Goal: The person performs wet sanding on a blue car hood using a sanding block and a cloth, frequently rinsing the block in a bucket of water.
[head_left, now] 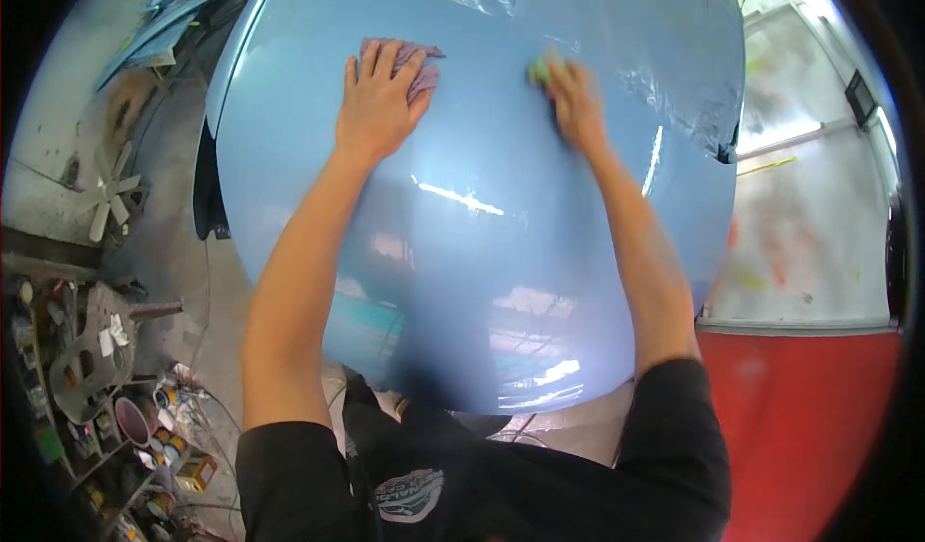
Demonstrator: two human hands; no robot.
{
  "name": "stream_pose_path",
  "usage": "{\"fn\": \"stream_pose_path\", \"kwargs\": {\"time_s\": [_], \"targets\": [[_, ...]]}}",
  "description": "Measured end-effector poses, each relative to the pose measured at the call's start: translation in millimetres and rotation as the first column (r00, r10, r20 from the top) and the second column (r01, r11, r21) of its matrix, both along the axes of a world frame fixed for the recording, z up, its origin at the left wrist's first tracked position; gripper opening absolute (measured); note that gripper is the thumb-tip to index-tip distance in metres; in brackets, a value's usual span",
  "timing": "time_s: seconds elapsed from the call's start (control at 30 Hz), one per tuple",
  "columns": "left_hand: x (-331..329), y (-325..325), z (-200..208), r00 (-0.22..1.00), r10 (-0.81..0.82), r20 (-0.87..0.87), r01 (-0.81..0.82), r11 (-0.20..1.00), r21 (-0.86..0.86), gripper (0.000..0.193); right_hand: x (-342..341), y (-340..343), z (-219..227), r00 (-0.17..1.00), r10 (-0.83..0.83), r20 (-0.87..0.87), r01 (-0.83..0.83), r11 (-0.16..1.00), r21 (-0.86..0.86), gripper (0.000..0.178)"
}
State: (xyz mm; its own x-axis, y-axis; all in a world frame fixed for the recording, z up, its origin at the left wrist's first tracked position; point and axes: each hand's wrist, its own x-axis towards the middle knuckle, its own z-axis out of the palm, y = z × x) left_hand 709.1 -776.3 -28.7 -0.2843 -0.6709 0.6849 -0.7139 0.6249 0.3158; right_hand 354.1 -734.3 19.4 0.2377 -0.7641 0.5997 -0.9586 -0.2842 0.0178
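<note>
Low on my left I see a cluttered shelf (pixel 106 426) with small paint cans (pixel 169 441) in mixed colours and a yellowish box (pixel 198 470) at its near end; their labels are too small to make out. A white fan (pixel 108 195) lies on the grey floor further up on that side. On my right, a red wall (pixel 800 417) runs under a pale, stained panel (pixel 814 224).

Filling the middle is a glossy light-blue car body panel (pixel 482 253), with clear plastic sheeting (pixel 674 51) taped over its far right part.

My left hand (pixel 378 104) lies flat, fingers spread and extended, pressing a pinkish-purple cloth (pixel 424 70) onto the panel's upper area. My right hand (pixel 576 106) is curled closed around a small green pad (pixel 542 65), gripped at the fingertips and held against the panel just right of the cloth. Both hands sit near each other at the far part of the panel.
</note>
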Motion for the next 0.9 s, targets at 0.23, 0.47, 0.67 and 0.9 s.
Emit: {"fn": "stream_pose_path", "kwargs": {"time_s": [0.23, 0.47, 0.67, 0.9], "targets": [[51, -10, -12, 0.997, 0.07, 0.034, -0.071, 0.997, 0.023, 0.05, 109, 84, -39, 0.998, 0.058, -0.011, -0.058, 0.997, -0.047, 0.05], [18, 2, 4, 0.999, 0.043, -0.016, -0.042, 0.998, 0.042, 0.053, 50, 30, -27, 0.994, 0.11, -0.003, -0.11, 0.992, 0.057, 0.046], [35, -4, -4, 0.999, 0.012, -0.03, -0.01, 0.998, 0.066, 0.051, 101, -46, -8, 0.995, -0.098, 0.026, 0.096, 0.994, 0.042, 0.049], [32, -3, -8, 0.991, 0.118, -0.055, -0.114, 0.991, 0.075, 0.055, 105, 136, -59, 0.975, 0.218, -0.039, -0.215, 0.974, 0.075, 0.054]]}}
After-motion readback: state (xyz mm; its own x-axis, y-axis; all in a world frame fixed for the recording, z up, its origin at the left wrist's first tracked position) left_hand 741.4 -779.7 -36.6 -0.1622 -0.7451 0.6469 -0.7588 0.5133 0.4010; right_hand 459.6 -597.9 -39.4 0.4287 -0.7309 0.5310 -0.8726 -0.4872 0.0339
